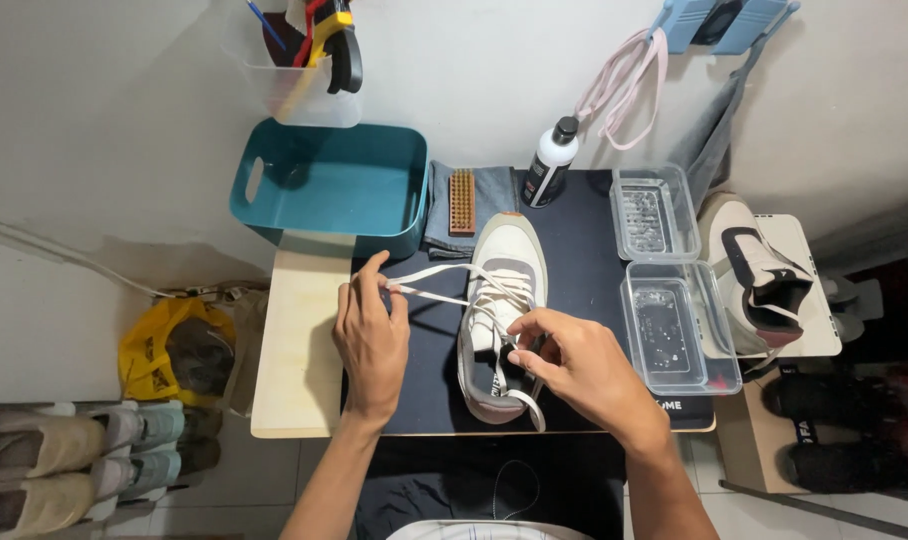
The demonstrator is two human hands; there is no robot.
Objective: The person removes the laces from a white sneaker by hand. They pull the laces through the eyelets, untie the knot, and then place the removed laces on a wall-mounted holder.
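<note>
White sneaker (501,310), two hands, seemingly one lace (429,272)

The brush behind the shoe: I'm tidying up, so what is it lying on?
The brush lies on a folded grey cloth, which rests on the dark mat. What is under the cloth is hidden.

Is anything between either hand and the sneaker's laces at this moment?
Nothing visible. The left hand already pinches the white lace ends pulled out to the left, and the right hand has its fingers at the laces over the sneaker tongue. The brush and bottle lie behind it.
</note>
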